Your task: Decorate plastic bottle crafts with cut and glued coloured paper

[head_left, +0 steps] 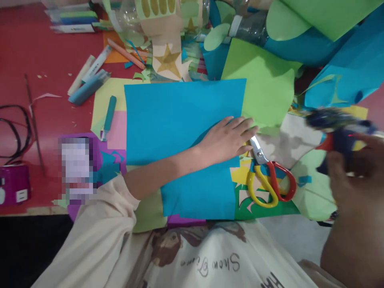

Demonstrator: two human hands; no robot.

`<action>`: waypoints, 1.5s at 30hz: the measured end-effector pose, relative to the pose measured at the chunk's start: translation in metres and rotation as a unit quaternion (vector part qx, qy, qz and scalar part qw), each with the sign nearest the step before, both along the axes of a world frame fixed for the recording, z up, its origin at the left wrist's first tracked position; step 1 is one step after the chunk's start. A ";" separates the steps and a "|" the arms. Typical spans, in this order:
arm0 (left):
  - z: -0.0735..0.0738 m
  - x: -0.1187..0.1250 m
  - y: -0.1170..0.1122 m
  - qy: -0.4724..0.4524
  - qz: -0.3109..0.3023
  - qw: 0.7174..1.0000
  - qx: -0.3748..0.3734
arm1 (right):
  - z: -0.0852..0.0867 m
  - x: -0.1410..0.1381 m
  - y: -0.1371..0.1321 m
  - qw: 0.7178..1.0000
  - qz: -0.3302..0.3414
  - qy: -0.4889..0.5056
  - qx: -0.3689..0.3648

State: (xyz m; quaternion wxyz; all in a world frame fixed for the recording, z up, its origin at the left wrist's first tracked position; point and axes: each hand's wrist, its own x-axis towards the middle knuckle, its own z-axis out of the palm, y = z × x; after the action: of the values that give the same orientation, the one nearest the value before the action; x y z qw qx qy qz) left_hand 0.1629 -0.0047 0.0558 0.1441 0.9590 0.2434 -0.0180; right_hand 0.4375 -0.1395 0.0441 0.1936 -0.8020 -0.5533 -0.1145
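My left hand [226, 138] lies flat with fingers stretched out on the right edge of a large blue paper sheet [180, 120] in the middle of the table. Just right of its fingertips lie scissors [268, 176] with one red and one yellow handle. My right hand [354, 176] is close to the camera at the right edge, blurred, closed round a dark blue and red tool [339, 130] that looks like a glue gun.
Green paper [264, 88] and more blue sheets pile up at the back right. Markers and pens [90, 80] lie at the back left on the red table [30, 60]. A star cut-out [168, 61], a black cable [15, 132] and a purple box [13, 184] are also here.
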 end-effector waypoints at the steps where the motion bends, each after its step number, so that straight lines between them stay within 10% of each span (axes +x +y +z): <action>1: 0.005 -0.004 -0.001 0.006 -0.005 1.000 -0.004 | -0.002 -0.013 0.006 1.000 0.003 0.003 -0.006; 10: 0.000 -0.102 -0.030 -0.002 -0.005 1.000 -0.001 | 0.003 -0.038 0.019 0.994 -0.084 0.012 -0.071; 14: -0.015 -0.130 -0.042 -0.031 0.025 0.999 0.014 | 0.010 -0.070 0.004 0.992 0.116 -0.004 -0.058; 17: -0.025 -0.134 -0.045 -0.041 0.041 0.998 0.027 | 0.007 -0.096 -0.001 0.962 0.242 -0.053 -0.119; 29: -0.033 -0.128 -0.046 -0.044 0.065 0.995 0.056 | 0.001 -0.098 -0.009 0.960 0.267 -0.017 -0.079; 38: -0.030 -0.128 -0.044 -0.030 0.066 0.997 0.023 | -0.002 -0.088 0.008 0.967 0.245 -0.064 -0.028; 45: -0.028 -0.126 -0.044 -0.023 0.063 0.997 0.025 | -0.030 -0.035 0.016 0.995 0.086 -0.052 0.025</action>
State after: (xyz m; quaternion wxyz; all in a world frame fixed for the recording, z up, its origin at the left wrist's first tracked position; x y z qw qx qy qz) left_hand 0.0371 -0.0491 0.0280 0.1269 0.9452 0.3003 0.0194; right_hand 0.4021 -0.1238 0.0143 0.1938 -0.7393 -0.6265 -0.1528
